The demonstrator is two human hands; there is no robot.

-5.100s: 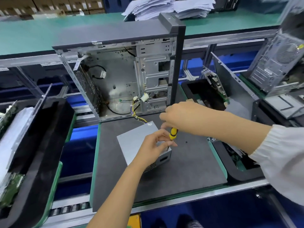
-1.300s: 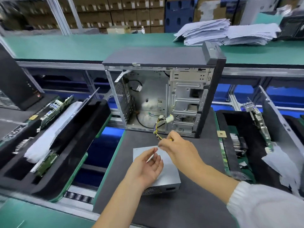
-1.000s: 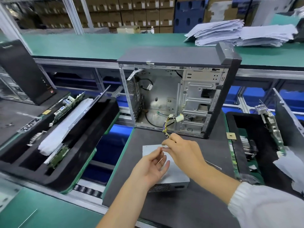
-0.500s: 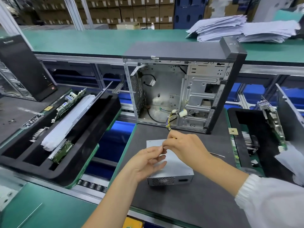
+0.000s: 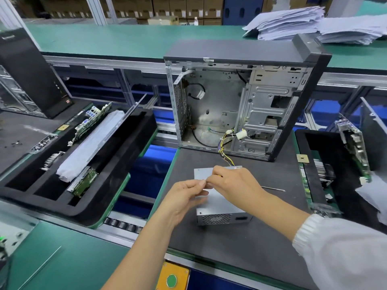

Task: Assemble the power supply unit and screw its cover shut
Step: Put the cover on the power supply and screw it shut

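Note:
The grey power supply unit lies flat on the dark mat, grille side facing me. Its yellow and black cable bundle runs into the open computer case standing behind it. Above the unit's top, my left hand and my right hand meet at the fingertips; anything pinched there is too small to see. My right hand grips a yellow-handled screwdriver: a sliver of handle shows between its fingers, and the thin shaft sticks out to the right past the wrist.
A black foam tray holding circuit boards sits to the left, and another tray with a board to the right. A black tower stands far left. Paper stacks lie on the green bench behind. A yellow button box is at the near edge.
My left hand, held palm-up and open a second ago, has curled its fingers toward my right fingertips. The view has shifted, and the power supply has not moved on the mat.

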